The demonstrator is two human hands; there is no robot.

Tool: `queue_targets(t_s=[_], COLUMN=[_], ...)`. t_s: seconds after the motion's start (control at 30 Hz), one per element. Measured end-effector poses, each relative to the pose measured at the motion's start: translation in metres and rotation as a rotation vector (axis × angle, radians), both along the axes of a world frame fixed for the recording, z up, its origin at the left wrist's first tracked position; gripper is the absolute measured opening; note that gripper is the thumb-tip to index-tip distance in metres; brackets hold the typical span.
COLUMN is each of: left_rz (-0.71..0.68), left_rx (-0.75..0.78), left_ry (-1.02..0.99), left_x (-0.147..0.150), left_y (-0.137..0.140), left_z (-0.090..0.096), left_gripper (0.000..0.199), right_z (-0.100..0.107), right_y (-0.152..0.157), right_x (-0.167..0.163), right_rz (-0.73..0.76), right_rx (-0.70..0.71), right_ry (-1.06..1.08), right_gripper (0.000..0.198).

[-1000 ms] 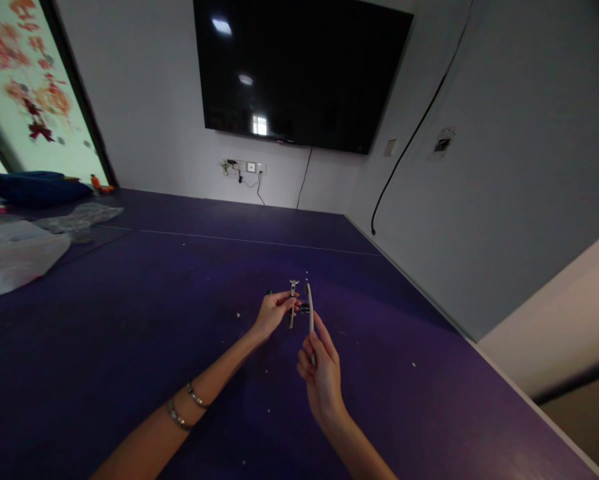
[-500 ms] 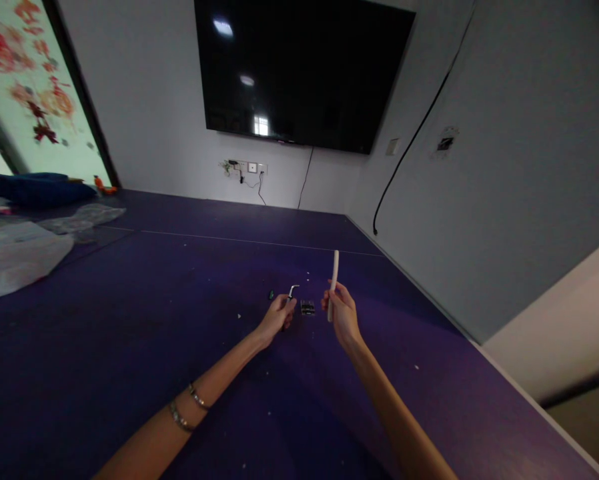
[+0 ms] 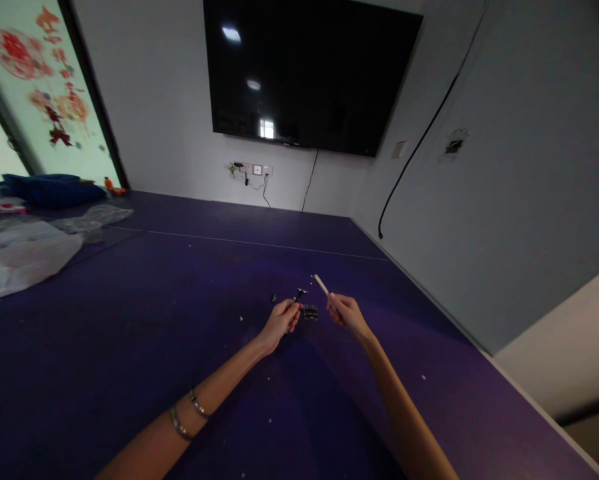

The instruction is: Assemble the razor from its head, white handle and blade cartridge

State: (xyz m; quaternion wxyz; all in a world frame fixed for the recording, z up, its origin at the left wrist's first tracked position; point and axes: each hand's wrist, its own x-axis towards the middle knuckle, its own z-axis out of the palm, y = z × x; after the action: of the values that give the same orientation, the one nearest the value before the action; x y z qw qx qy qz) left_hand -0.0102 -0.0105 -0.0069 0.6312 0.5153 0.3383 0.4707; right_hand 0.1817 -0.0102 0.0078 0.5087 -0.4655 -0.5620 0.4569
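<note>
My left hand [image 3: 281,319] is closed around a small dark-handled tool [image 3: 300,294] with a bent metal tip that points away from me. Its handle is mostly hidden by the fingers. My right hand [image 3: 347,311] grips a white stick [image 3: 321,283], which now leans toward the left. Between the hands, on the purple surface, lies a small dark circuit board [image 3: 310,313], apart from both. A tiny green-and-black piece [image 3: 273,298] rests just beyond my left hand.
Crumpled clear plastic [image 3: 34,257] and a dark blue bundle [image 3: 54,190] lie at the far left. Small white scraps [image 3: 241,319] dot the purple surface [image 3: 179,360]. A television [image 3: 309,73] hangs on the far wall, and a black cable [image 3: 409,147] dangles at right.
The white stick has tipped from upright to slanting left as my right hand turned. My left hand has rotated the tool, so its tip shows at another angle. The view has shifted slightly.
</note>
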Motion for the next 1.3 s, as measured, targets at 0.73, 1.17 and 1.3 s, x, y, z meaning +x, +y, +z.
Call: queue_targets(t_s=[0.73, 1.17, 1.3], left_rz=[-0.246, -0.358, -0.354], left_rx=[-0.173, -0.338, -0.325], left_ry=[-0.236, -0.357, -0.323], left_x=[-0.001, -0.003, -0.002], left_y=[-0.004, -0.013, -0.013], left_z=[0.0, 0.014, 0.012], left_gripper=[0.027, 0.022, 0.022], right_z=[-0.014, -0.011, -0.007], right_y=[-0.001, -0.003, -0.002], right_x=[0.008, 0.003, -0.001], right_rz=[0.094, 0.087, 0.073], right_rx=[0.001, 0.02, 0.069], right_ry=[-0.158, -0.179, -0.173], right_gripper=[0.04, 0.042, 0.042])
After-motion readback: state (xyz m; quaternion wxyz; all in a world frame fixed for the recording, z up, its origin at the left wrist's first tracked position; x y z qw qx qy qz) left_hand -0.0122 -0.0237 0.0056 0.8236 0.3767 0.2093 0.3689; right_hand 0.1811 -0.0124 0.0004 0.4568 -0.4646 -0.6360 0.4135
